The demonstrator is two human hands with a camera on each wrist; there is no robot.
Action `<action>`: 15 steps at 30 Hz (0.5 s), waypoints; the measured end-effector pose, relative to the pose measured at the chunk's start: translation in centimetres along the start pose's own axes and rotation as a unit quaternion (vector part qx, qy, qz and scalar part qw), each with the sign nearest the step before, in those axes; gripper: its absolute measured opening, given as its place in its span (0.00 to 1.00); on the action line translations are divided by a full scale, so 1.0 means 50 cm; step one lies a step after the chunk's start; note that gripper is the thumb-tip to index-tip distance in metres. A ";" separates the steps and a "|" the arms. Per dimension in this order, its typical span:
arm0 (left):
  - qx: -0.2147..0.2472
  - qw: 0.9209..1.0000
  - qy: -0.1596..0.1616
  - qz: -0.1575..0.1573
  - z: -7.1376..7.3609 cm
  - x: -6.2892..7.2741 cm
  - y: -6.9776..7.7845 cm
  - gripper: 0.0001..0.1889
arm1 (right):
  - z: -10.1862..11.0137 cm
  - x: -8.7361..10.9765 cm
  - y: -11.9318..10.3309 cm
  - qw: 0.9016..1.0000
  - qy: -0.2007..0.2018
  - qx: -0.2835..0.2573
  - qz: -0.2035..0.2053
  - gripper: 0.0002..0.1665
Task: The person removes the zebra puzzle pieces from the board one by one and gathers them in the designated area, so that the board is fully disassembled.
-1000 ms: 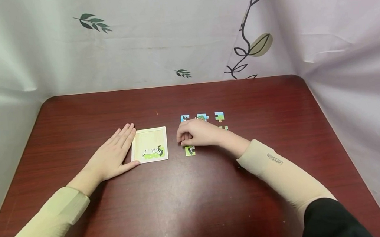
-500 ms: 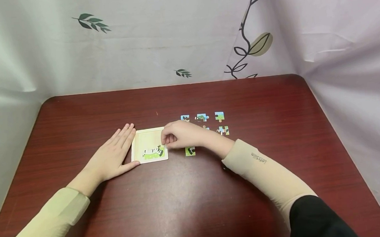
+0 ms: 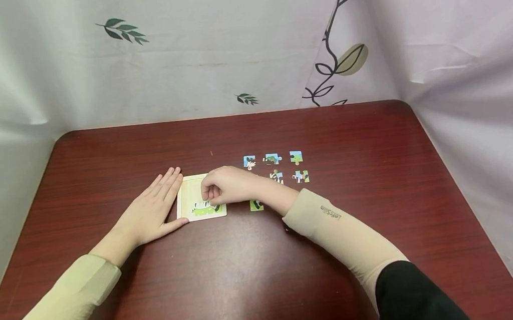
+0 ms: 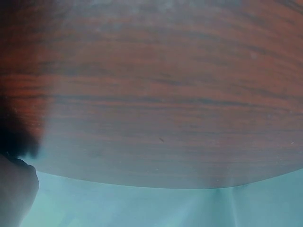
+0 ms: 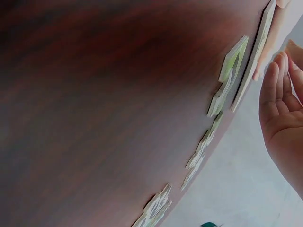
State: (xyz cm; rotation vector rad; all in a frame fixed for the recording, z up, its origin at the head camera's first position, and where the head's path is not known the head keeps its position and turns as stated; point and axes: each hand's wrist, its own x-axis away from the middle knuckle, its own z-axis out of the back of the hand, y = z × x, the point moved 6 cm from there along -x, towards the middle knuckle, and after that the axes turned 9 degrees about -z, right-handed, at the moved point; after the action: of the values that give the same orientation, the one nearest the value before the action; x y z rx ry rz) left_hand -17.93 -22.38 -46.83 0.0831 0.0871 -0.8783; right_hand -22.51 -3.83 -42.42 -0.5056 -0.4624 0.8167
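Observation:
My left hand (image 3: 154, 208) lies flat with straight fingers, its fingertips and thumb against the left edge of a square wooden puzzle tray (image 3: 180, 213). Zebra-patterned pieces (image 3: 202, 211) are in the lower part of the tray. Over the tray's right side is my right hand (image 3: 229, 185), thumb and fingertips pinched together. They pinch a puzzle piece that the fingers mostly hide. In the right wrist view, the same hand (image 5: 284, 106) shows its fingertips meeting the thumb beyond the tray edge (image 5: 255, 56). Only part of the left hand (image 4: 16, 189) enters the left wrist view.
Right of the tray, several loose puzzle pieces (image 3: 296, 156) lie spaced out in rows on the dark red wooden table (image 3: 230, 282). One green piece (image 3: 256, 205) sits just below the right forearm. A pale patterned curtain (image 3: 194, 59) surrounds the table's back and sides.
My right hand has moved left from the loose pieces to over the tray, uncovering pieces in the top and middle rows. The left hand has stayed in place.

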 end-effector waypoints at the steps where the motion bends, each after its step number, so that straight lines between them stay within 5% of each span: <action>1: 0.001 1.000 0.001 -0.001 0.001 0.000 0.001 0.55 | -0.002 -0.003 -0.001 1.000 -0.002 -0.001 -0.001 0.04; 15: 0.002 1.000 0.006 -0.002 0.005 -0.001 0.003 0.55 | -0.028 -0.032 -0.014 0.999 -0.039 0.009 -0.018 0.09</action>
State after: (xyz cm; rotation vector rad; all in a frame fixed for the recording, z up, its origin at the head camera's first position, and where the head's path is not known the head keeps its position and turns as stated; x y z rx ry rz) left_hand -17.83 -22.28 -46.58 0.0924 0.0963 -0.8827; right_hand -22.30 -5.83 -43.43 -0.4489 -0.5350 0.8071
